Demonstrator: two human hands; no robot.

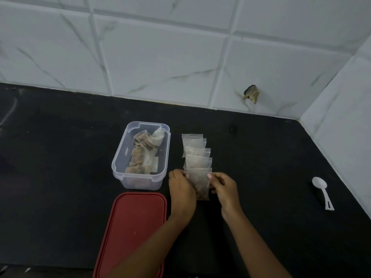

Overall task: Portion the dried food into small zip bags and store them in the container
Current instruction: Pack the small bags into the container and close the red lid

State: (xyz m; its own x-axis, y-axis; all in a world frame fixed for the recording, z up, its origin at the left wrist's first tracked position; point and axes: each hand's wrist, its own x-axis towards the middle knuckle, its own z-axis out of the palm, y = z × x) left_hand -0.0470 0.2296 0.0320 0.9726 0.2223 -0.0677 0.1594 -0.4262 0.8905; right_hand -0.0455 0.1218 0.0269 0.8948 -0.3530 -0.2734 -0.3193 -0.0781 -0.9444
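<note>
zip bag [201,183] between hands, beside container [120,157], lid [136,221]

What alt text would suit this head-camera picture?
Two hands, left hand and right hand, hold a small zip bag over a black counter, beside a clear container of filled bags, a red lid and a white spoon.

Dim, cool, even light; no hard shadows. Black desk [60,157] underexposed, detail lost. Tiled wall [160,57] brightest, no glare. Overall soft focus. Wide-angle bending of tile lines toward edges.
</note>
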